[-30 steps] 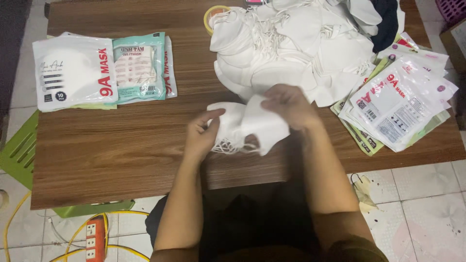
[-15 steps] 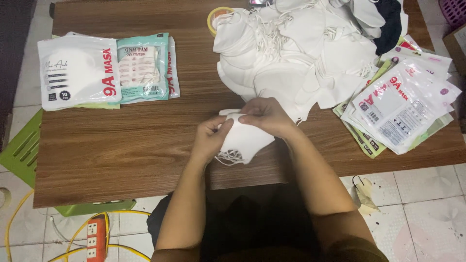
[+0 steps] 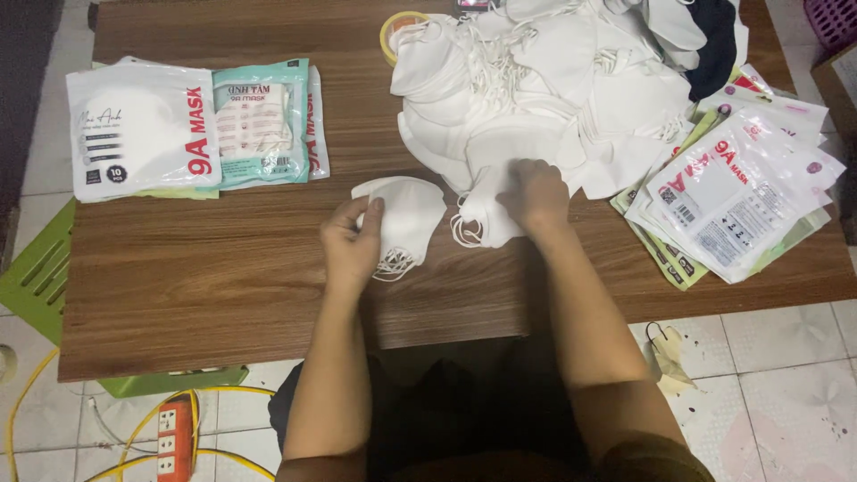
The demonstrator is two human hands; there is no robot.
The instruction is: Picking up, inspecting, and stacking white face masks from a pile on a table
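My left hand [image 3: 351,243] holds a folded white face mask [image 3: 406,217] against the wooden table [image 3: 205,268], thumb and fingers pinching its left edge. My right hand [image 3: 534,192] rests fingers-down on another white mask [image 3: 486,219] at the near edge of a big heap of loose white masks [image 3: 553,89]. The two hands are apart, with the held mask between them.
Filled mask packets [image 3: 192,125] lie at the table's far left. Several empty flat packets [image 3: 741,196] are stacked at the right. A yellow tape roll [image 3: 393,22] peeks out behind the heap. A green stool [image 3: 40,277] and a power strip [image 3: 174,437] sit on the tiled floor.
Both hands were together folding one mask at the table's middle. Now the left hand keeps that mask on the table and the right hand has moved right to the heap.
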